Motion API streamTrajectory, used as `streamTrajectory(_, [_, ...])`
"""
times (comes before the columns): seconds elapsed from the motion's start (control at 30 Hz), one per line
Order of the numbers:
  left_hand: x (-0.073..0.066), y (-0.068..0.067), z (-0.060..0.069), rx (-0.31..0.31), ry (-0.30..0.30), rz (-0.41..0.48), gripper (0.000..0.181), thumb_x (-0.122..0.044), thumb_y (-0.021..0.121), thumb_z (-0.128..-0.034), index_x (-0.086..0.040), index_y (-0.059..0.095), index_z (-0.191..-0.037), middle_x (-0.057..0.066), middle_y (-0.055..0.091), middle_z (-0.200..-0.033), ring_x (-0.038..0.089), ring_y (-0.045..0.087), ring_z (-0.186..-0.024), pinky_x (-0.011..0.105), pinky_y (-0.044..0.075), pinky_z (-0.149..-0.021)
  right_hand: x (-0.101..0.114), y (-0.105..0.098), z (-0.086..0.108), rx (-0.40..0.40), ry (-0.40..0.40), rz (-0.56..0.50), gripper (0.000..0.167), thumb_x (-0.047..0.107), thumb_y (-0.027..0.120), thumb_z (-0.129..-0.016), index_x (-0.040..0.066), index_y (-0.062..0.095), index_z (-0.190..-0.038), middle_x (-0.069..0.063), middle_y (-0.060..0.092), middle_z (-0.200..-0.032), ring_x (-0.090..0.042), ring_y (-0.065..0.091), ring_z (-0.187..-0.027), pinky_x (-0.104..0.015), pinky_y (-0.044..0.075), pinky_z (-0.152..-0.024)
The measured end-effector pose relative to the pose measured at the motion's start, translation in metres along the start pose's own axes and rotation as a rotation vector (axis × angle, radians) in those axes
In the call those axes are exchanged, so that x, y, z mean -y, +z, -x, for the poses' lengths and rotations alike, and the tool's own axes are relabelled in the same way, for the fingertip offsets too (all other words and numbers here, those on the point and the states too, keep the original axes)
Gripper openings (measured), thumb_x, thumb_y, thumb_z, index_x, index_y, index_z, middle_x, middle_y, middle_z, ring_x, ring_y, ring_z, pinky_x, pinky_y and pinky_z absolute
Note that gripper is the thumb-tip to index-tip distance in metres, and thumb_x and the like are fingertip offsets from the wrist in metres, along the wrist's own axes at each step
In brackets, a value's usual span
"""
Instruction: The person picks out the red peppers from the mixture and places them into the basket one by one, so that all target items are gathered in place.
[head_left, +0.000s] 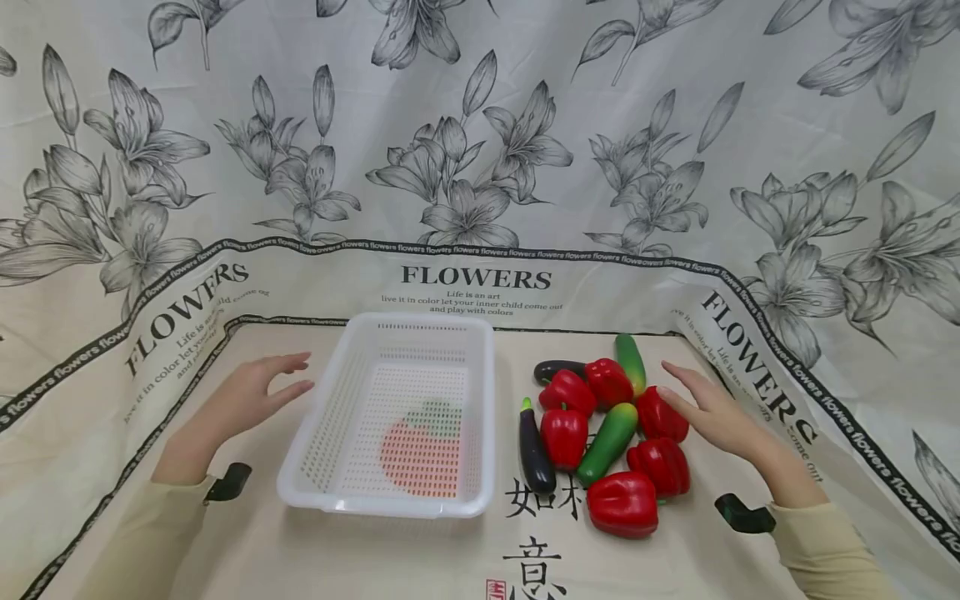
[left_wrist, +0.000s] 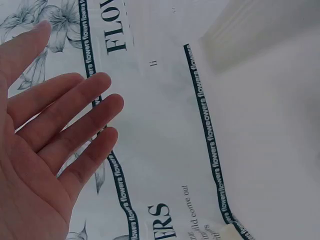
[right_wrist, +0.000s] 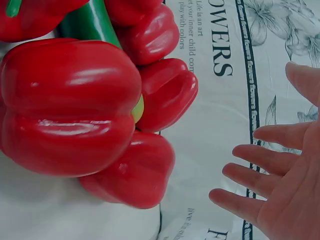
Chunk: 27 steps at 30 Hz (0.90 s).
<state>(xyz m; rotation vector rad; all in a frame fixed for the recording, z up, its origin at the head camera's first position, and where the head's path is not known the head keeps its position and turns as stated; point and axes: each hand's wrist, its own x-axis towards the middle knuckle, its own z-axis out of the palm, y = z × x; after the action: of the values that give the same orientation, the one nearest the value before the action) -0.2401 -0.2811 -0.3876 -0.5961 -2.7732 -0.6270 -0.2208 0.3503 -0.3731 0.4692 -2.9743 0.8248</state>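
Observation:
To the left of a white plastic basket (head_left: 480, 417), my left hand (head_left: 251, 396) is held with fingers extended, gripping nothing. In the left wrist view its fingers are straight and slightly spread. My right hand (head_left: 712, 412) hovers at the right of a pile of vegetables, fingers straight and nothing in them. Nearest to it lies a red bell pepper (head_left: 663, 414). Several more red peppers, such as the front one (head_left: 622, 504), lie with a green cucumber (head_left: 609, 443), a second cucumber (head_left: 630, 364), an eggplant (head_left: 535, 450) and another eggplant (head_left: 558, 371).
The basket has perforated walls, and a red and green print shows at its floor. Everything rests on a cream cloth (head_left: 420, 558) with black characters. A flower-printed curtain (head_left: 480, 108) rises behind and at both sides.

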Motion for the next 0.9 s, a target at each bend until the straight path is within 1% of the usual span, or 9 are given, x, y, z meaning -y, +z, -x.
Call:
streamTrajectory(0.17, [0.005,0.008,0.009,-0.008,-0.027,0.063,0.051,-0.038,0.065,-0.0886,-0.004,0.059,-0.126,0.012,0.067,-0.117,0.028,0.065,-0.1,0.046,0.054,-0.083,-0.014,-0.001,0.006,0.009,0.016,-0.077,0.06,0.03,0.044,-0.1,-0.007,0.027,-0.145,-0.034,0.034,-0.143,-0.051,0.035,-0.127,-0.068,0.037,-0.096])
streamTrajectory(0.37, [0.008,0.017,0.02,-0.007,-0.062,0.11,0.053,-0.038,0.069,-0.0855,-0.004,0.06,-0.125,0.011,0.069,-0.112,0.026,0.067,-0.096,0.039,0.056,-0.077,-0.031,0.0,0.014,0.007,0.068,-0.166,0.058,0.03,0.042,-0.101,-0.004,0.027,-0.145,-0.03,0.038,-0.143,-0.049,0.04,-0.125,-0.064,0.042,-0.094])
streamTrajectory(0.5, [0.01,0.023,0.026,0.004,-0.092,0.156,0.055,-0.039,0.07,-0.0843,-0.004,0.059,-0.125,0.01,0.07,-0.108,0.025,0.067,-0.093,0.031,0.057,-0.075,-0.047,0.002,0.014,0.021,0.084,-0.203,0.056,0.029,0.042,-0.101,-0.005,0.029,-0.144,-0.029,0.039,-0.142,-0.01,0.055,-0.115,-0.033,0.054,-0.091])
streamTrajectory(0.6, [0.009,0.026,0.031,0.009,-0.103,0.186,0.055,-0.037,0.071,-0.084,-0.002,0.059,-0.125,0.009,0.071,-0.106,0.025,0.068,-0.092,0.028,0.057,-0.074,-0.057,0.004,0.014,0.046,0.102,-0.234,0.056,0.029,0.042,-0.102,-0.005,0.029,-0.144,-0.029,0.038,-0.143,-0.002,0.055,-0.111,-0.013,0.051,-0.084])
streamTrajectory(0.63, [0.009,0.027,0.033,0.01,-0.106,0.198,0.055,-0.036,0.071,-0.0841,-0.002,0.059,-0.125,0.009,0.071,-0.106,0.025,0.068,-0.092,0.028,0.057,-0.074,-0.06,0.004,0.014,0.054,0.107,-0.244,0.057,0.03,0.042,-0.102,-0.005,0.029,-0.144,-0.029,0.037,-0.143,-0.012,0.057,-0.114,-0.015,0.052,-0.084])
streamTrajectory(0.73, [0.006,0.03,0.037,0.022,-0.115,0.223,0.055,-0.034,0.071,-0.0841,0.0,0.059,-0.125,0.011,0.07,-0.106,0.025,0.067,-0.091,0.027,0.056,-0.073,-0.069,0.009,0.014,0.07,0.13,-0.274,0.058,0.031,0.042,-0.102,-0.006,0.028,-0.144,-0.03,0.035,-0.144,-0.027,0.055,-0.118,-0.018,0.053,-0.085])
streamTrajectory(0.77, [0.006,0.031,0.038,0.026,-0.122,0.229,0.055,-0.034,0.071,-0.0839,0.0,0.059,-0.125,0.011,0.07,-0.106,0.025,0.067,-0.091,0.027,0.056,-0.073,-0.072,0.011,0.013,0.071,0.135,-0.287,0.058,0.031,0.042,-0.102,-0.006,0.028,-0.144,-0.03,0.035,-0.143,-0.025,0.056,-0.116,-0.02,0.054,-0.085])
streamTrajectory(0.83, [0.004,0.033,0.039,0.034,-0.136,0.238,0.055,-0.034,0.072,-0.0835,-0.001,0.059,-0.125,0.01,0.07,-0.105,0.023,0.067,-0.091,0.024,0.056,-0.073,-0.078,0.014,0.012,0.071,0.133,-0.305,0.058,0.031,0.042,-0.102,-0.008,0.028,-0.143,-0.032,0.034,-0.143,-0.008,0.056,-0.11,-0.022,0.055,-0.085])
streamTrajectory(0.9, [0.004,0.035,0.04,0.039,-0.147,0.25,0.054,-0.035,0.072,-0.083,-0.002,0.059,-0.125,0.009,0.07,-0.104,0.021,0.067,-0.09,0.023,0.055,-0.073,-0.084,0.017,0.01,0.067,0.134,-0.327,0.057,0.029,0.042,-0.102,-0.009,0.029,-0.142,-0.033,0.034,-0.142,0.01,0.05,-0.103,-0.024,0.055,-0.085])
